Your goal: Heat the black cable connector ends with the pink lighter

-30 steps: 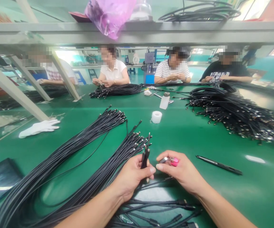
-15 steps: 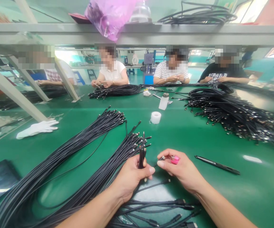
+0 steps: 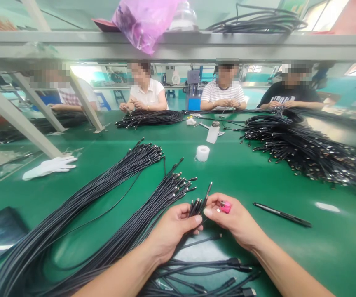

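Observation:
My left hand (image 3: 173, 227) is closed around a small bunch of black cable ends (image 3: 197, 206), their metal-tipped plugs pointing up. Right beside it, my right hand (image 3: 232, 216) pinches one black cable (image 3: 208, 193) whose plug stands higher than the bunch. A small pink object (image 3: 225, 207) is tucked in the same hand; its kind is not clear. Below my hands lie several loose cables with plugs (image 3: 227, 264). A long bundle of black cables (image 3: 134, 225) runs along the left of my left forearm, plugs towards the far side.
Another cable bundle (image 3: 104, 181) curves at the left, near a white glove (image 3: 50, 167). A black pen (image 3: 281, 214) lies right. Farther off are a white tape roll (image 3: 202, 153), a bottle (image 3: 213, 133) and a big cable heap (image 3: 304, 148). Several co-workers sit opposite, beneath a shelf (image 3: 178, 49).
The cable in my right hand has come up against the bunch, its plug now upright. The bunch in my left hand has tilted and spread to the right.

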Demonstrator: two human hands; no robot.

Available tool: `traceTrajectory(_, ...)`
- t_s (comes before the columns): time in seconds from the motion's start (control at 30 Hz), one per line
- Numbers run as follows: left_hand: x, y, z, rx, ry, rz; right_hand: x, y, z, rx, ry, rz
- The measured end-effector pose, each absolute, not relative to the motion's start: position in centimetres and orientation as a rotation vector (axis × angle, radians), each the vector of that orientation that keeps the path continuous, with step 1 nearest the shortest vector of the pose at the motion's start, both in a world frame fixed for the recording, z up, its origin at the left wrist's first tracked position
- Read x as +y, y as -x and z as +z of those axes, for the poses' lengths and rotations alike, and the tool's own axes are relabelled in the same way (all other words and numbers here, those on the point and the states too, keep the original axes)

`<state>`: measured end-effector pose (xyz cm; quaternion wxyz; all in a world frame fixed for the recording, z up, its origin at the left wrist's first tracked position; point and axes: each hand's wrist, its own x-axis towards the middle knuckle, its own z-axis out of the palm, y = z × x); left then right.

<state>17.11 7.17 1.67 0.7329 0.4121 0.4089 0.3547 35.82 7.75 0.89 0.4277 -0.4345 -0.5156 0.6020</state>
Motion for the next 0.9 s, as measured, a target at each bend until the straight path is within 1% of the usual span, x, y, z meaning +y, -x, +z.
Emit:
traceTrajectory(0.3,6.94,-17.38,1.5,0.948,-0.939,0.803,7.66,-35.59,0.87,-1.321,1.093,1.45)
traceTrajectory(0.63,7.09,-17.4,1.53,0.988,-0.946,0.826,7.47,-35.93,0.88,-1.349,1.067,1.483)
traceTrajectory(0.9,6.84,-17.38,1.59,0.884,-0.97,0.797,7.77,-35.83,0.98,-1.37,1.101,1.413)
